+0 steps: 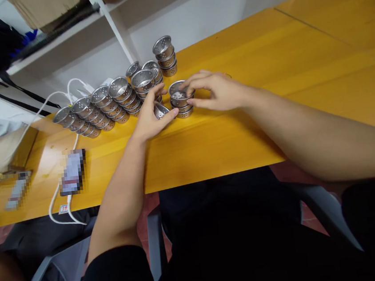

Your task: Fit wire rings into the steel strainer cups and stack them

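The yellow worktop [299, 57] runs under both my hands and far off to their right. Beyond my hands, against the wall, stands one white shelf [63, 42]. One white cable [55, 203] loops down the worktop well left of my left hand; its small red tag is too small to read. Just beyond and left of my left hand I count eight stacks [121, 98] of pierced metal cups, five of them leaning in a row, three behind. Two flat items [73, 171] lie near the cable, both blurred, so no writing can be read.

My right hand [216, 90] curls its fingers over the rim of a ninth stack, the near stack [181, 100], which looks three cups high and sits between my two hands. My left hand [153, 113] pinches one single cup [160, 111], tipped on its side, between thumb and fingers, just beside that near stack.
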Motion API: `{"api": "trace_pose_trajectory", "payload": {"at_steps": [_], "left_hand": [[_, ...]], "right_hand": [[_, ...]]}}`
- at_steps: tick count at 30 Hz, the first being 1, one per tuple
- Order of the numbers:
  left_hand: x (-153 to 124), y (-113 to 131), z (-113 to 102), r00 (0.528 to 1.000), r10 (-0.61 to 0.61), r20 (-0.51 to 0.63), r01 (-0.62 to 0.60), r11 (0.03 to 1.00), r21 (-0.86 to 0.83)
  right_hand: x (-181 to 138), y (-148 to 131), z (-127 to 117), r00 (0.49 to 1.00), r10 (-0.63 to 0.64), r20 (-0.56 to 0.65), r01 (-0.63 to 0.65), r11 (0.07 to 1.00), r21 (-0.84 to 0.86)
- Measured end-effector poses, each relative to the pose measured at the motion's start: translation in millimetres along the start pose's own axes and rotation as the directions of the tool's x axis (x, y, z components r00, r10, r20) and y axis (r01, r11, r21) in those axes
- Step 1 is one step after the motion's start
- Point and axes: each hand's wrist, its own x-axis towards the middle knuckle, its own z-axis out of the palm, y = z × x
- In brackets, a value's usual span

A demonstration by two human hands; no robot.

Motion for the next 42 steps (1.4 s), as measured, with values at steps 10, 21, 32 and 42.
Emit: {"api": "trace_pose_trajectory", "payload": {"at_steps": [10,21,32,42], "left_hand": [[3,22,-5,0.995,-0.019,0.094,0.024,0.998,-0.05],[2,13,-1,0.99,-0.03,0.14,0.036,0.999,-0.04],[-2,-20,14,1.0,-0.021,0.019,0.021,1.0,0.017],[4,-4,4,0.998,0.024,-0.053,-0.021,0.998,0.065]], "right_hand": [[-1,12,7,0.997,-0.044,0.069,0.051,0.993,-0.102],[6,14,12,0.995,-0.033,0.098,0.045,0.991,-0.123],[3,39,18,0.997,0.06,-0.052,-0.068,0.986,-0.155],[4,-18,13,0.989,0.0,-0.148,-0.027,0.983,-0.181]]}}
